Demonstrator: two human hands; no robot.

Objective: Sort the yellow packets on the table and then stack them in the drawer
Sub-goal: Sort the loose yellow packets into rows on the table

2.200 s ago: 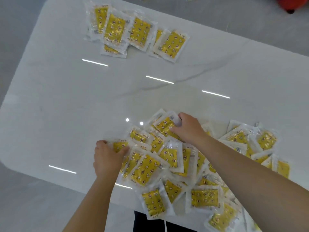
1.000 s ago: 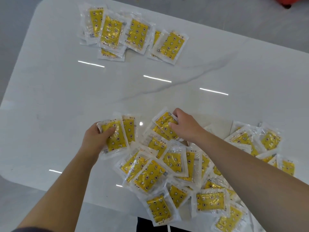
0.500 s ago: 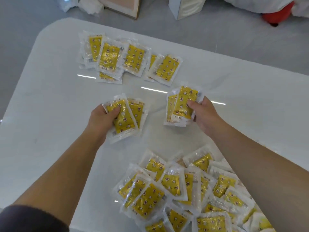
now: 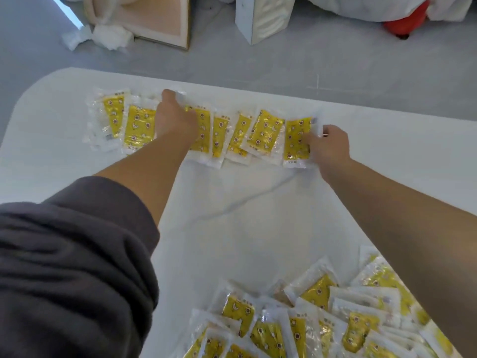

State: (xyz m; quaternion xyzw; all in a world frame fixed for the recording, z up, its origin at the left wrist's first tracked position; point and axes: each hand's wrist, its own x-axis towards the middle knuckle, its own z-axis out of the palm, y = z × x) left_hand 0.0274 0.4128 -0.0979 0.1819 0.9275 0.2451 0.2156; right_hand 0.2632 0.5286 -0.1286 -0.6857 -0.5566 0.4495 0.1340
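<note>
A row of yellow packets (image 4: 265, 133) in clear wrappers lies along the far side of the white table (image 4: 245, 202). My left hand (image 4: 175, 120) rests palm down on the left part of that row, fingers curled over packets at the far edge. At the right end of the row, my right hand (image 4: 329, 144) pinches the outermost packet (image 4: 296, 140), which lies flat on the table. A loose heap of yellow packets (image 4: 309, 319) lies at the near right. No drawer is in view.
Beyond the table's far edge, on the grey floor, stand a framed board (image 4: 154, 21), a white box (image 4: 260, 16), white wrapping scraps (image 4: 103, 37) and a red object (image 4: 405, 21). My dark sleeve (image 4: 72, 267) fills the near left.
Both hands lifted packets out of the near heap and carried them across the table to the far row. The row is now longer at its right end.
</note>
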